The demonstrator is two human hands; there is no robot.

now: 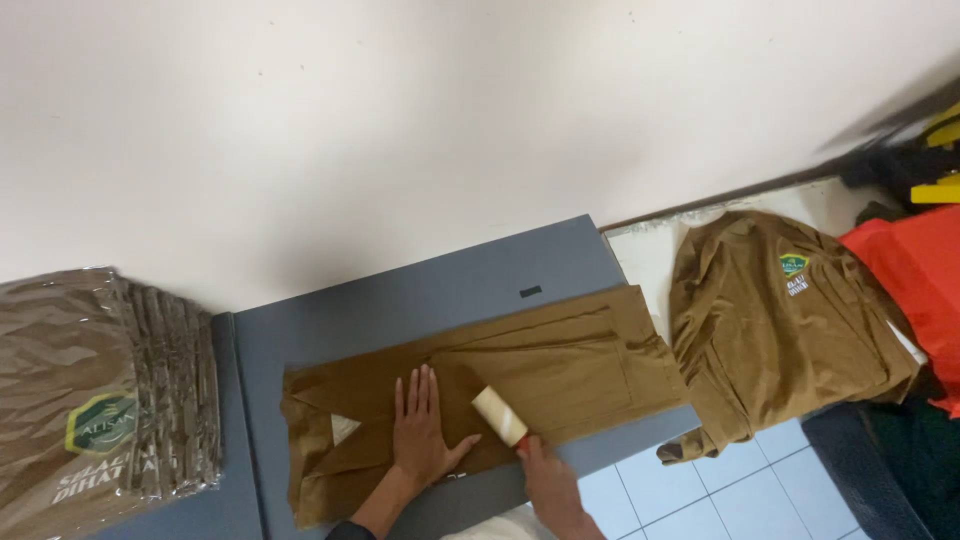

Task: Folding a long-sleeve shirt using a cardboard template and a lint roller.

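At far left, a stack of bagged brown shirts [95, 390] lies on a grey board's [225, 500] edge. Next to it, on a second grey board [420, 290], a folded brown shirt [560, 365] is spread flat. The left hand [422, 430] rests open on the shirt, fingers straight and together, palm pressing the cloth. Just right of it, the right hand [548, 485] is closed around the red handle of a lint roller [500, 417], and the pale roll touches the shirt near the left thumb. Further right, a loose pile of brown shirts [775, 320] lies on the white tiled floor [690, 500], beside something red [915, 290].
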